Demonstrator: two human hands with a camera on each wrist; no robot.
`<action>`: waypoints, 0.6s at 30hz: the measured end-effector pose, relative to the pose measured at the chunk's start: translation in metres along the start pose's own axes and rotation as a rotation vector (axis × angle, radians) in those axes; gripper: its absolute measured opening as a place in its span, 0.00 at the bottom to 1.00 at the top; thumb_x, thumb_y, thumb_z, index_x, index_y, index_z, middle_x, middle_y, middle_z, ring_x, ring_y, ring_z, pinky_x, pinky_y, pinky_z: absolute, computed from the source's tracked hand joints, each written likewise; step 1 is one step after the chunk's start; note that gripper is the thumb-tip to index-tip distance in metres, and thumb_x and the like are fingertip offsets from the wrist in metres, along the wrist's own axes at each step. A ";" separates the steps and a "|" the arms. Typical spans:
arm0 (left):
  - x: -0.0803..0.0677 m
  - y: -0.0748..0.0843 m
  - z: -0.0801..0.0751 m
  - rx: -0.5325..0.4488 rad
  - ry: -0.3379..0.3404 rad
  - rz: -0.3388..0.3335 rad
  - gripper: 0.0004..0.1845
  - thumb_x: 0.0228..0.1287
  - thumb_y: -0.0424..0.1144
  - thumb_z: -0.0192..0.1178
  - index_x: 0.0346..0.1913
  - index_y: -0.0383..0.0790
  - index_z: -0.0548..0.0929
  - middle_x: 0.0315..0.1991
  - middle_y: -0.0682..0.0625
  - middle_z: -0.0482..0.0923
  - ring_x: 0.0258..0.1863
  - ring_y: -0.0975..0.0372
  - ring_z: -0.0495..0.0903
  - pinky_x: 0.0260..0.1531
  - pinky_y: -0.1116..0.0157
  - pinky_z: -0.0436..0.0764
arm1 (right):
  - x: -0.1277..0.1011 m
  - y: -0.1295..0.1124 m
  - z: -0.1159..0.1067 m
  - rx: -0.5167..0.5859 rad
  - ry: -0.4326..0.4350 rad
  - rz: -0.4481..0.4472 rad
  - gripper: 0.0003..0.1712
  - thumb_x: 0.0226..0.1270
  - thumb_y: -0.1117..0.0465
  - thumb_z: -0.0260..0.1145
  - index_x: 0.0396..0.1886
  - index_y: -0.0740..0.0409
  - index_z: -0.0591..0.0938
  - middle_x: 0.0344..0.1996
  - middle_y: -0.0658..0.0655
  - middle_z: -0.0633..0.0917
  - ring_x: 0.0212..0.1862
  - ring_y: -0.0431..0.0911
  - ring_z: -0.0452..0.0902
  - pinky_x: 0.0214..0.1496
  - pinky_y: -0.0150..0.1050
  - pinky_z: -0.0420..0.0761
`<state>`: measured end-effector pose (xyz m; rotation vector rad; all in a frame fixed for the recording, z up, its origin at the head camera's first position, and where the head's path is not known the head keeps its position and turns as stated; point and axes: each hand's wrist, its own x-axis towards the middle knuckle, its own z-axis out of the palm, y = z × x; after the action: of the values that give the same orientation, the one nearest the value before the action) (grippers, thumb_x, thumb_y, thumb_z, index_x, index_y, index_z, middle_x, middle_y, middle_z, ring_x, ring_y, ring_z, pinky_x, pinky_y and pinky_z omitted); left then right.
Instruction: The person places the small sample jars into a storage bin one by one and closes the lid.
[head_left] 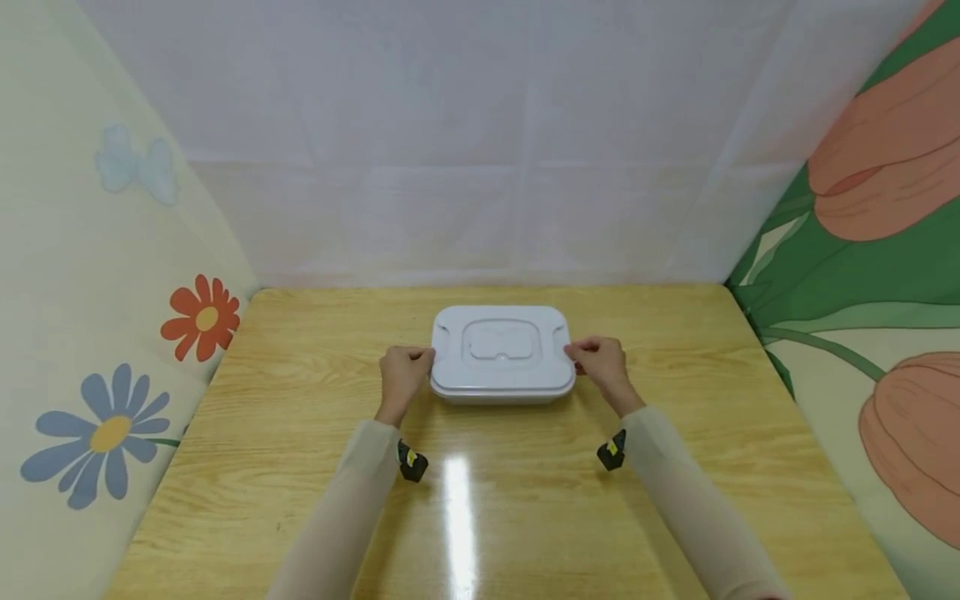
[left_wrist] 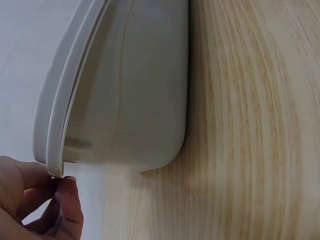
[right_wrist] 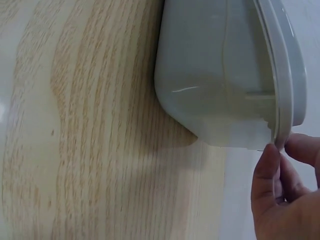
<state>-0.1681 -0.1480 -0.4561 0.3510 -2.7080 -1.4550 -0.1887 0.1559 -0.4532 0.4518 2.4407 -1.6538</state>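
Note:
A white rectangular plastic box (head_left: 502, 399) with rounded corners rests on the wooden table, and a white lid (head_left: 502, 375) with a raised panel covers its top. At the left end, my left hand (head_left: 405, 375) pinches the rim between thumb and curled fingers; the left wrist view shows the fingertips (left_wrist: 69, 187) right under the rim's edge. My right hand (head_left: 602, 364) pinches the rim at the opposite end, its thumb above and fingers (right_wrist: 270, 162) below in the right wrist view. The box's far side is hidden.
The wood-grain table (head_left: 300, 467) reaches back to a white cloth backdrop (head_left: 465, 167). A flower-printed panel (head_left: 67, 275) stands along the left, and a tulip-printed panel (head_left: 862, 275) along the right. A bright light reflection lies on the tabletop in front of the box.

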 end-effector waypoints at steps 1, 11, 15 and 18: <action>0.000 0.000 0.000 0.003 -0.004 0.001 0.14 0.66 0.40 0.57 0.43 0.32 0.86 0.40 0.38 0.85 0.38 0.53 0.84 0.32 0.65 0.82 | 0.000 0.001 0.000 -0.002 0.001 -0.001 0.16 0.64 0.61 0.65 0.47 0.68 0.81 0.44 0.65 0.83 0.32 0.40 0.79 0.42 0.37 0.85; 0.004 -0.002 -0.002 -0.038 -0.020 -0.071 0.13 0.65 0.38 0.59 0.42 0.32 0.87 0.36 0.38 0.85 0.26 0.62 0.81 0.23 0.72 0.79 | -0.001 0.003 0.004 -0.047 0.023 -0.062 0.14 0.63 0.61 0.66 0.42 0.69 0.83 0.36 0.63 0.84 0.28 0.39 0.79 0.33 0.33 0.84; 0.006 -0.002 -0.001 -0.056 -0.045 -0.106 0.13 0.65 0.38 0.59 0.43 0.32 0.86 0.39 0.38 0.85 0.28 0.62 0.82 0.26 0.72 0.81 | -0.001 0.002 0.002 -0.050 0.028 -0.068 0.14 0.63 0.62 0.65 0.42 0.69 0.83 0.36 0.64 0.84 0.27 0.39 0.79 0.35 0.35 0.84; 0.008 -0.001 -0.001 -0.062 -0.052 -0.116 0.12 0.65 0.38 0.59 0.43 0.33 0.86 0.39 0.38 0.85 0.29 0.61 0.83 0.27 0.71 0.82 | 0.000 0.001 0.002 -0.052 0.026 -0.056 0.15 0.63 0.61 0.65 0.43 0.69 0.82 0.37 0.64 0.84 0.28 0.40 0.79 0.37 0.37 0.85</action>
<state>-0.1751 -0.1516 -0.4569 0.4810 -2.7170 -1.5954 -0.1881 0.1543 -0.4544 0.4030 2.5307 -1.6112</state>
